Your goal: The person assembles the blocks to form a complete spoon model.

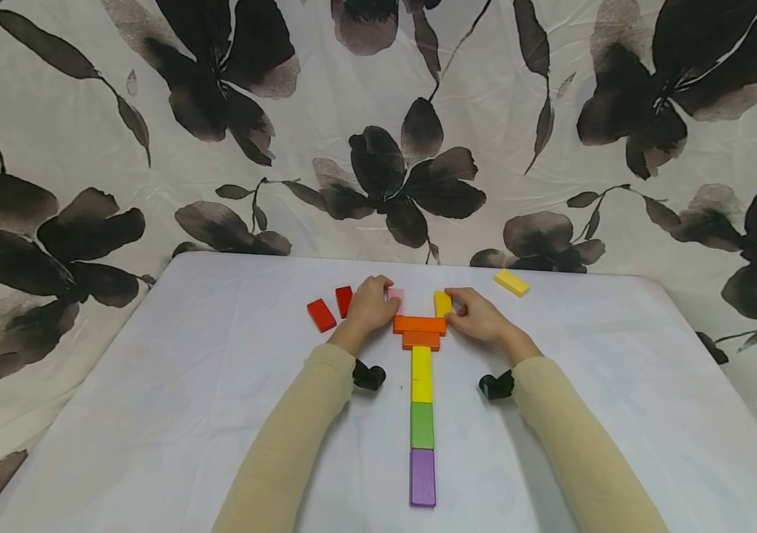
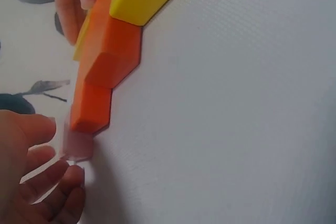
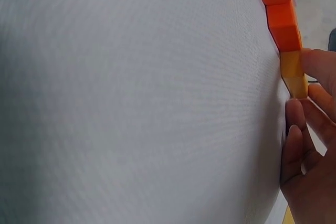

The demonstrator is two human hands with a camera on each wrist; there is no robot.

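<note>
In the head view, my left hand [image 1: 370, 305] pinches a pink block [image 1: 396, 300] at its left side. My right hand [image 1: 478, 317] pinches a yellow block [image 1: 442, 303], fingertips along its right side. Both blocks stand at the far side of a wide orange block [image 1: 419, 325], one at each end. A shorter orange block [image 1: 421, 340] adjoins it on the near side. The left wrist view shows the pink block [image 2: 77, 145] beside curved fingers; a slim gap shows near one fingertip. In the right wrist view, a thumb touches the yellow block [image 3: 294, 72].
A line of yellow [image 1: 421, 374], green [image 1: 422, 426] and purple [image 1: 422, 477] blocks runs toward me along the white table [image 1: 185, 414]. Two red blocks [image 1: 321, 315] lie left of my left hand. Another yellow block [image 1: 512, 283] lies near the far edge, to the right.
</note>
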